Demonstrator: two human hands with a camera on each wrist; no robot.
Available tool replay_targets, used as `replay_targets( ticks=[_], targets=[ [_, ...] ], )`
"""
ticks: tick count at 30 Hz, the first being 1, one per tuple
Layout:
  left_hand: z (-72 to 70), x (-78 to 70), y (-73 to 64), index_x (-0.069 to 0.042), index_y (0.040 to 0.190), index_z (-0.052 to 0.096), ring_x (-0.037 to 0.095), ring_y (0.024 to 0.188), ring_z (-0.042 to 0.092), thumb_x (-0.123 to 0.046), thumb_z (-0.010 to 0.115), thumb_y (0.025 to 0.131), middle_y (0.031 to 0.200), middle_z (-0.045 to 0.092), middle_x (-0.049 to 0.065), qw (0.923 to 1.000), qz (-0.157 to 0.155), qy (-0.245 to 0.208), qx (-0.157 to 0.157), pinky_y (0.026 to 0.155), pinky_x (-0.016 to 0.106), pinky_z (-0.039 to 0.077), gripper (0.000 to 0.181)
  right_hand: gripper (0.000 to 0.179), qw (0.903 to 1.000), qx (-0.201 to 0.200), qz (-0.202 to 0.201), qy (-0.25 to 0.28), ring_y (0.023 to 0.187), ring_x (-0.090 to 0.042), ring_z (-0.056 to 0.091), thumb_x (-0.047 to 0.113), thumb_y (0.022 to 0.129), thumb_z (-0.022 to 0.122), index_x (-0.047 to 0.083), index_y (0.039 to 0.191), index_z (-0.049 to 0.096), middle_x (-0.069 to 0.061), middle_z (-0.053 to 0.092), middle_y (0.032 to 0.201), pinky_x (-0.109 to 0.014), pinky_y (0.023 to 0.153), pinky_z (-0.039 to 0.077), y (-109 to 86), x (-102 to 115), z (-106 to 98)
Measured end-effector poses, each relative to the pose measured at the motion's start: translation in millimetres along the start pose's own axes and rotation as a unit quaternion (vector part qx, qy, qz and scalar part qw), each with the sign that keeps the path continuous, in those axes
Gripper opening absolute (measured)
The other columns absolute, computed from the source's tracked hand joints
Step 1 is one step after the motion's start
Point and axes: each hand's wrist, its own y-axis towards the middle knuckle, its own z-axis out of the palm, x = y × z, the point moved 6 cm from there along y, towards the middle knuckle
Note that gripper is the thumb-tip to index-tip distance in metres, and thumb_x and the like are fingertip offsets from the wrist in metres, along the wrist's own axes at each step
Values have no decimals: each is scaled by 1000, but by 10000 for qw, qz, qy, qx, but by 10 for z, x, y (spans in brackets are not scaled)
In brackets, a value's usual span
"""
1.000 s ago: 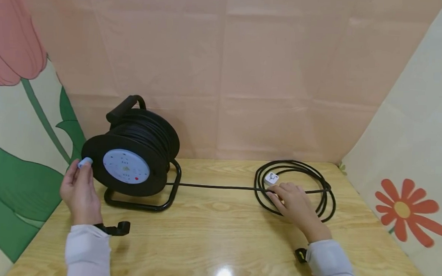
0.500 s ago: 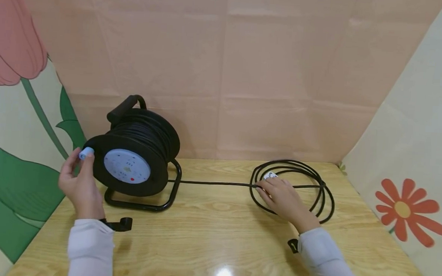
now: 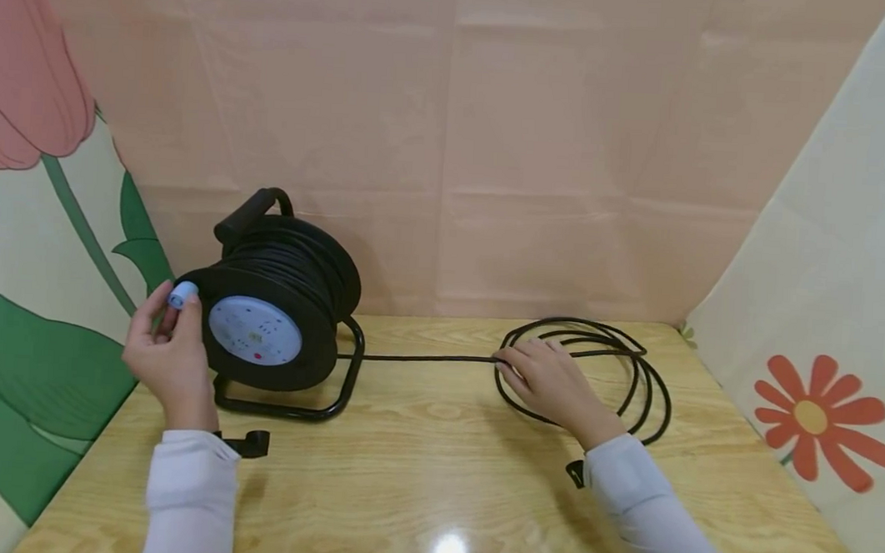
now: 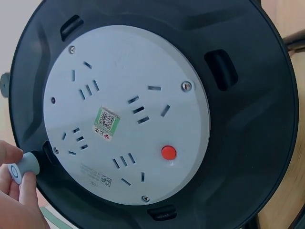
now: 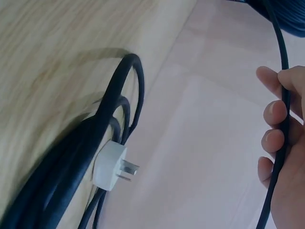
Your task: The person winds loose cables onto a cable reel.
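Observation:
A black cable reel [image 3: 283, 302] stands on the left of the table, cord wound round its drum. Its round white socket panel [image 4: 124, 114] has a red button. My left hand [image 3: 171, 358] pinches the small pale-blue crank knob [image 4: 25, 167] at the reel's left rim between thumb and fingers. The black cable [image 3: 423, 359] runs straight from the reel to my right hand [image 3: 553, 382], whose thumb and curled fingers grip it. Beyond that hand the cable lies in loose coils [image 3: 654, 388]. A white plug [image 5: 109, 164] with metal prongs lies among them in the right wrist view.
The reel rests on a black tubular stand [image 3: 285, 410] and has a carry handle [image 3: 246, 216] on top. Behind the wooden table [image 3: 402, 483] rises a pink backdrop [image 3: 554, 157]. Side panels carry a tulip [image 3: 26, 62] and a red flower [image 3: 818, 421].
My left hand and the knob have moved up and slightly right along the rim as the reel turns. My right hand has shifted left with the cable towards the reel.

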Motion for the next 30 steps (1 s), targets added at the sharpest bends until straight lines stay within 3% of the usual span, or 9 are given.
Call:
replay_targets(
  ticks=[5, 9, 13, 18, 24, 30],
  targets=[
    [45, -59, -11, -11, 113, 77, 15, 102, 61, -6, 81, 84, 117, 64, 4, 9989, 313, 330, 74, 90, 22, 52, 30, 16, 9998, -7, -216, -51, 77, -19, 58, 25, 97, 66, 14, 108, 73, 2, 65, 88, -38, 69, 45, 85, 59, -16],
    [71, -81, -11, -11, 114, 77, 13, 100, 62, -8, 80, 85, 111, 64, 0, 9943, 699, 791, 174, 91, 21, 52, 29, 15, 9998, 120, -151, 25, 77, -19, 60, 23, 96, 67, 16, 107, 74, 3, 66, 88, -38, 72, 45, 139, 100, -19],
    [95, -118, -34, -12, 115, 76, 10, 99, 61, -11, 79, 87, 106, 63, -5, 9850, 1128, 1279, 254, 89, 20, 53, 29, 15, 9996, 268, -115, 25, 79, -17, 59, 24, 97, 67, 16, 108, 74, 3, 66, 88, -39, 73, 45, 176, 131, -4],
    [138, -210, -106, -12, 113, 77, 11, 101, 62, -13, 80, 87, 104, 62, -8, 9723, 1697, 1526, 504, 87, 19, 53, 27, 15, 9992, 246, -255, 162, 82, -16, 61, 25, 98, 67, 16, 108, 73, 5, 66, 91, -42, 81, 48, 248, 176, 12],
    [201, -305, -199, -9, 110, 78, 10, 99, 65, -9, 79, 86, 105, 66, 0, 9556, 2301, 1608, 891, 87, 19, 54, 24, 15, 9979, 167, -523, 335, 77, -13, 59, 25, 98, 66, 15, 106, 72, 5, 66, 88, -38, 79, 47, 332, 254, 74],
    [255, -339, -231, -6, 106, 78, 5, 91, 64, -8, 82, 84, 101, 67, 7, 9442, 2559, 1777, 1073, 82, 16, 54, 23, 12, 9971, 12, -681, 334, 71, -10, 58, 23, 96, 69, 14, 105, 72, 6, 66, 85, -36, 73, 47, 391, 329, 122]
  ],
)
